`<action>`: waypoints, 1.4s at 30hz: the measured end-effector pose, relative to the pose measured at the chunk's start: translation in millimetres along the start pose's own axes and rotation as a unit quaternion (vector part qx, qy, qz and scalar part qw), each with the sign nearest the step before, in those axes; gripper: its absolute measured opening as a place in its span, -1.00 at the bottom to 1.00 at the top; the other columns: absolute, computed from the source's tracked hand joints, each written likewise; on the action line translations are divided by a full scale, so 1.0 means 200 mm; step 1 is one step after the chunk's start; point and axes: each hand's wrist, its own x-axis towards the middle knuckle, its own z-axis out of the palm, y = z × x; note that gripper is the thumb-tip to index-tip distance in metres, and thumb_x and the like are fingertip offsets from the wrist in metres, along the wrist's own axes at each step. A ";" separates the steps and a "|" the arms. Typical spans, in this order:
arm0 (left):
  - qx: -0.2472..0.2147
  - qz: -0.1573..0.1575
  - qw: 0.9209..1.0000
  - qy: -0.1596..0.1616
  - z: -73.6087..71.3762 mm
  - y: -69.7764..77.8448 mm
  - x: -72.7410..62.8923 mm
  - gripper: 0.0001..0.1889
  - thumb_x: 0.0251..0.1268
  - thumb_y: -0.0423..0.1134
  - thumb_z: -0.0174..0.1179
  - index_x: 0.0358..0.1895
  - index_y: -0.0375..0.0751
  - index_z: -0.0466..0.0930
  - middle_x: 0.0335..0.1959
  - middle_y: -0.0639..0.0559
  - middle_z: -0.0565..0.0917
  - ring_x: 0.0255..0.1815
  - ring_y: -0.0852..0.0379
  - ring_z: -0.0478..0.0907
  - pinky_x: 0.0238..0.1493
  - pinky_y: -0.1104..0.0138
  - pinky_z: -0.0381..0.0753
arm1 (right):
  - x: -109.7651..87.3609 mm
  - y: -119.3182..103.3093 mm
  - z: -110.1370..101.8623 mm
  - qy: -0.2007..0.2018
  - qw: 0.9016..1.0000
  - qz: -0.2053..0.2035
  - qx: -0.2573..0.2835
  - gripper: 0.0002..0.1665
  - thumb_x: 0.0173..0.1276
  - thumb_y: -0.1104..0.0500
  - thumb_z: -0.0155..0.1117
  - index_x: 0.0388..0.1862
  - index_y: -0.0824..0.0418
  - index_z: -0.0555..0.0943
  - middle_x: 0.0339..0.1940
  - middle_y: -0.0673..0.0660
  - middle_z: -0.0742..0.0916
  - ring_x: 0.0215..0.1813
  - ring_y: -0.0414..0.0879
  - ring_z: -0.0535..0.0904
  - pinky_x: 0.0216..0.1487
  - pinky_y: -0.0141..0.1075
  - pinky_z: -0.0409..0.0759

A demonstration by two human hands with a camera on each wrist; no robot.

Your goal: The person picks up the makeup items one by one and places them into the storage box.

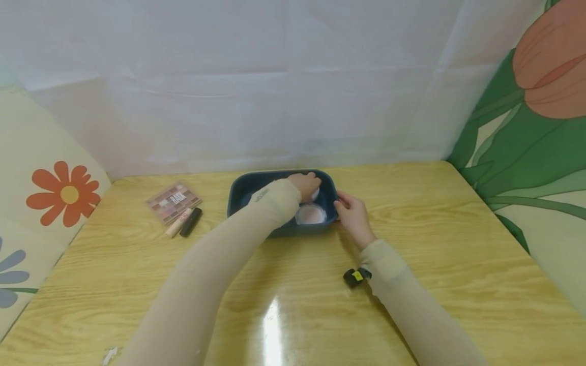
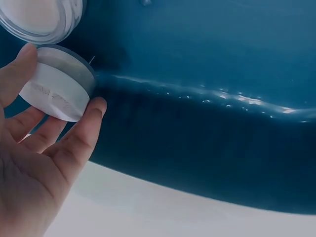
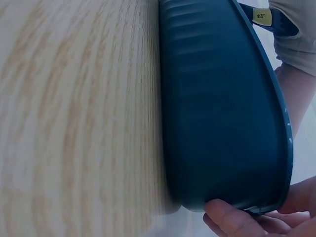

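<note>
A dark blue oblong plastic bin (image 1: 242, 185) stands on the wooden table near its back edge. Inside its right part, my left hand (image 1: 305, 186) pinches a round white cosmetic jar (image 2: 57, 91) between thumb and fingers, beside the bin's wall. Right next to it, a second round jar (image 1: 311, 214) with a clear rim and pale top sits in the bin. At the bin's right end, my right hand (image 1: 352, 216) grips the rim, thumb on top and fingers beneath. My left forearm hides part of the bin's inside.
To the left on the table lie an eyeshadow palette (image 1: 173, 202), a pale pink tube (image 1: 179, 223) and a black tube (image 1: 191, 222). A white sheet (image 1: 206, 112) hangs behind the table. Flower-patterned panels (image 1: 549, 168) flank both sides.
</note>
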 end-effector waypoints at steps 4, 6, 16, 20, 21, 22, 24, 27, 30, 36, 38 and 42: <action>-0.021 -0.009 1.000 -0.009 -0.01 0.01 0.01 -0.41 0.36 -0.24 0.20 0.41 -0.19 0.27 0.41 -0.24 0.26 0.23 -0.16 0.45 0.27 0.11 0.45 | 0.00 0.00 0.00 0.000 1.000 -0.004 -0.004 -0.50 0.52 0.39 -0.09 0.38 0.53 0.26 0.25 0.49 0.49 0.21 0.30 0.49 -0.27 -0.40 0.68; -0.023 -0.012 1.000 -0.011 -0.01 0.02 0.01 -0.40 0.36 -0.24 0.19 0.43 -0.19 0.24 0.43 -0.29 0.20 0.21 -0.16 0.47 0.24 0.13 0.48 | 0.00 0.00 0.00 -0.001 1.000 -0.004 -0.002 -0.50 0.52 0.40 -0.09 0.38 0.54 0.25 0.25 0.50 0.48 0.22 0.30 0.48 -0.28 -0.42 0.67; 0.026 -0.016 0.999 0.017 -0.02 0.07 -0.04 -0.39 0.27 -0.29 0.25 0.37 -0.27 0.29 0.35 -0.35 0.29 0.11 -0.11 0.55 0.09 0.19 0.60 | -0.01 0.00 0.00 -0.006 1.000 -0.004 0.010 -0.50 0.51 0.41 -0.11 0.38 0.56 0.23 0.25 0.52 0.47 0.19 0.33 0.49 -0.34 -0.43 0.66; 0.018 -0.017 1.000 0.010 -0.03 0.08 -0.05 -0.35 0.28 -0.29 0.25 0.42 -0.26 0.26 0.35 -0.33 0.30 0.16 -0.12 0.52 0.16 0.19 0.55 | -0.01 0.00 0.00 -0.007 1.000 -0.004 0.010 -0.50 0.51 0.41 -0.12 0.38 0.56 0.24 0.25 0.52 0.48 0.18 0.34 0.49 -0.34 -0.43 0.66; 0.014 -0.017 1.000 0.008 -0.03 0.08 -0.04 -0.34 0.28 -0.28 0.25 0.43 -0.26 0.25 0.35 -0.33 0.30 0.19 -0.12 0.50 0.19 0.19 0.53 | -0.01 0.00 0.00 -0.007 1.000 -0.004 0.009 -0.50 0.52 0.41 -0.11 0.38 0.56 0.24 0.24 0.52 0.48 0.19 0.34 0.49 -0.34 -0.44 0.66; 0.008 -0.016 1.000 0.006 -0.02 0.08 -0.04 -0.33 0.28 -0.28 0.25 0.44 -0.25 0.24 0.36 -0.33 0.30 0.22 -0.14 0.48 0.23 0.18 0.50 | -0.01 0.00 0.00 -0.006 1.000 -0.003 0.008 -0.50 0.52 0.40 -0.11 0.38 0.55 0.24 0.24 0.52 0.48 0.19 0.34 0.49 -0.34 -0.45 0.65; -0.002 -0.012 1.000 0.002 -0.02 0.08 -0.02 -0.34 0.30 -0.27 0.24 0.44 -0.25 0.24 0.38 -0.33 0.28 0.26 -0.15 0.44 0.27 0.16 0.45 | -0.01 0.00 0.00 -0.006 1.000 -0.004 0.007 -0.51 0.52 0.40 -0.11 0.38 0.55 0.25 0.24 0.52 0.48 0.19 0.33 0.49 -0.33 -0.46 0.65; -0.018 -0.012 1.000 -0.012 -0.01 0.08 0.00 -0.35 0.36 -0.26 0.19 0.47 -0.22 0.19 0.44 -0.32 0.20 0.35 -0.16 0.34 0.36 0.13 0.34 | 0.00 0.00 0.00 -0.005 1.000 -0.006 0.002 -0.51 0.52 0.40 -0.11 0.38 0.54 0.26 0.23 0.51 0.49 0.20 0.33 0.49 -0.32 -0.47 0.64; -0.028 -0.013 0.999 -0.020 -0.02 0.08 -0.02 -0.38 0.41 -0.28 0.14 0.48 -0.20 0.17 0.46 -0.31 0.17 0.38 -0.15 0.30 0.39 0.14 0.30 | 0.00 -0.01 0.00 -0.007 1.000 -0.007 0.002 -0.51 0.52 0.40 -0.11 0.38 0.54 0.27 0.23 0.51 0.50 0.19 0.33 0.50 -0.32 -0.46 0.65; -0.019 -0.004 1.000 -0.012 -0.03 0.07 -0.05 -0.46 0.46 -0.28 0.07 0.45 -0.21 0.22 0.43 -0.27 0.25 0.36 -0.13 0.33 0.37 0.16 0.33 | 0.00 -0.01 0.00 -0.012 1.000 -0.008 0.005 -0.51 0.52 0.41 -0.11 0.38 0.54 0.25 0.24 0.52 0.49 0.19 0.34 0.50 -0.26 -0.39 0.68; -0.019 0.002 1.000 -0.010 -0.03 0.07 -0.06 -0.47 0.50 -0.26 0.02 0.47 -0.19 0.20 0.45 -0.24 0.24 0.40 -0.11 0.29 0.39 0.15 0.29 | 0.00 0.00 -0.01 -0.014 1.000 -0.010 0.003 -0.51 0.52 0.41 -0.12 0.38 0.54 0.25 0.24 0.52 0.48 0.20 0.34 0.49 -0.22 -0.37 0.69; -0.019 0.016 1.000 0.004 -0.03 0.07 -0.07 -0.49 0.54 -0.22 -0.03 0.48 -0.18 0.20 0.44 -0.22 0.27 0.41 -0.09 0.27 0.40 0.15 0.28 | 0.01 0.01 -0.01 -0.018 1.000 -0.011 0.003 -0.51 0.53 0.40 -0.13 0.39 0.53 0.25 0.25 0.51 0.48 0.20 0.32 0.49 -0.19 -0.37 0.68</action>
